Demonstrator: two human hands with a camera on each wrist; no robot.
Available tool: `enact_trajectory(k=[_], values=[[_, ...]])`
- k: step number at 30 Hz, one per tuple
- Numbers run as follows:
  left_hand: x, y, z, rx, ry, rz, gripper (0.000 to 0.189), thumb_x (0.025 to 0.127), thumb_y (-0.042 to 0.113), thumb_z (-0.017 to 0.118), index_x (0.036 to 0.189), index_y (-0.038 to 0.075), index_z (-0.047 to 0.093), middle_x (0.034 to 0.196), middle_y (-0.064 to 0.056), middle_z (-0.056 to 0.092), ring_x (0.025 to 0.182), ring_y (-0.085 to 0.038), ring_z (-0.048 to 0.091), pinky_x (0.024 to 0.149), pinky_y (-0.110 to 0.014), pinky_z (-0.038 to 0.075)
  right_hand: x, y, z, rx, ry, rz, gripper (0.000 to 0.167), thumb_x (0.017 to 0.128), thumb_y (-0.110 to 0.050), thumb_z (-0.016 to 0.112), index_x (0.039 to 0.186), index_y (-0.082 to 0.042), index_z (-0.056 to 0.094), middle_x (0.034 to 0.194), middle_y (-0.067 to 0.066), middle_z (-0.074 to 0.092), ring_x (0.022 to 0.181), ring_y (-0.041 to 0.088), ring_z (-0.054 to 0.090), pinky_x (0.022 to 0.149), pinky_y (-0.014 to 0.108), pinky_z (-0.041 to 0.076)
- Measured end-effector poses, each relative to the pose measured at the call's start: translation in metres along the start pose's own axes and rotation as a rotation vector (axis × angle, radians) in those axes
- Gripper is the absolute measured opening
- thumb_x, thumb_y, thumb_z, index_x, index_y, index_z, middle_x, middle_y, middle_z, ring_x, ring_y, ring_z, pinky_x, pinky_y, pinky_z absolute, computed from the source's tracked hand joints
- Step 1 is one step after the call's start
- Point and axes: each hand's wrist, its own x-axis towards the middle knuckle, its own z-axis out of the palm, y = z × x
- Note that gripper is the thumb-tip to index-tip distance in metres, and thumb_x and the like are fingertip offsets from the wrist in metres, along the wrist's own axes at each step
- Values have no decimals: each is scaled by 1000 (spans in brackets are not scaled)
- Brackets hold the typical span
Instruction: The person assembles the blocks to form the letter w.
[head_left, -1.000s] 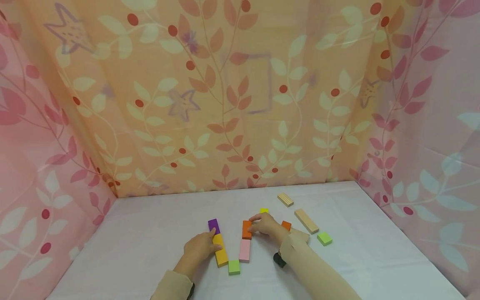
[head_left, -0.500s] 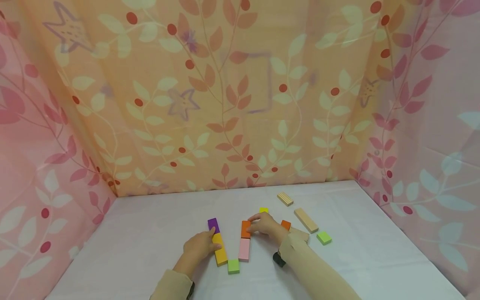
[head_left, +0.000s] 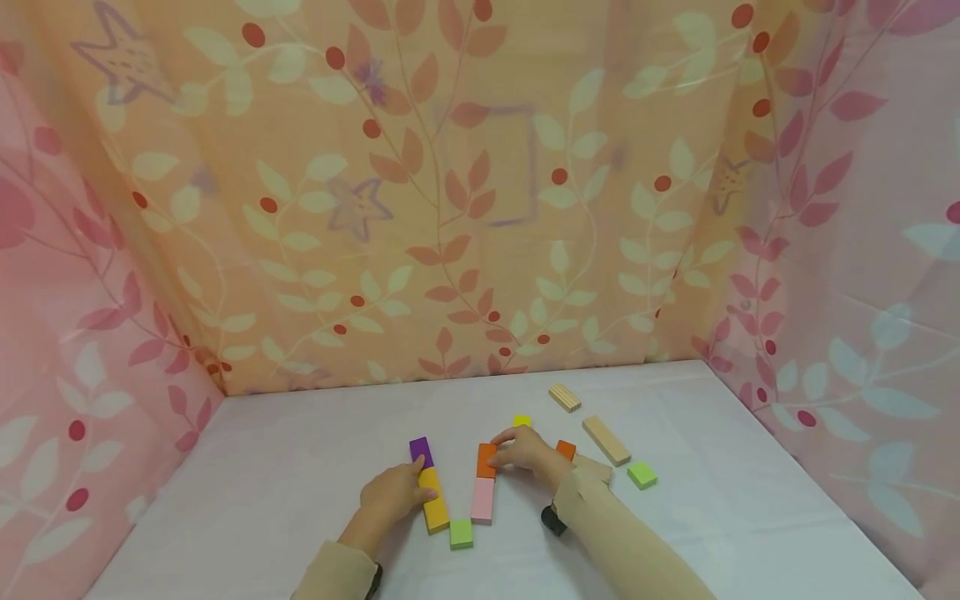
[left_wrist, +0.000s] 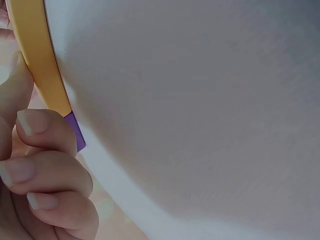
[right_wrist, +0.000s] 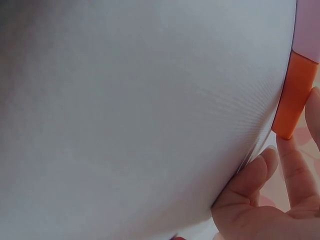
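My left hand (head_left: 392,497) rests beside the row of a purple block (head_left: 422,452) and a longer yellow block (head_left: 433,502). Its thumb lies against the yellow block, and the index finger reaches the joint with the purple one. In the left wrist view the other fingers are curled. My right hand (head_left: 522,448) holds an orange block (head_left: 487,461) at its end and side with index finger and thumb. Against that block's near end lies a pink block (head_left: 483,502). Between the near ends of both rows sits a green block (head_left: 461,534).
Behind the right hand lies a yellow block (head_left: 522,422). Farther right are a second orange block (head_left: 566,451), a plain wooden piece (head_left: 594,468) partly under the sleeve, a long wooden block (head_left: 606,440), a ridged wooden block (head_left: 564,397) and another green block (head_left: 642,476).
The orange block shifts very slightly left with my right hand; its end stays against the pink block. My left hand stays in place. The whole head view drifts a little.
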Motion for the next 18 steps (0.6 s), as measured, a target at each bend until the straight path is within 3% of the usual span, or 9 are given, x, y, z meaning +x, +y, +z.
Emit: enact_trajectory(k=[18], values=[[0,-1,0,-9,12,27,68,82,38,76,137,6,55,126,-21,61,116,-42,56,86,-56,49,-2,-2,0,2,-5,18,34,79,-10,80,110,-6,70,119,14,57,97,26,49,87,40,45]])
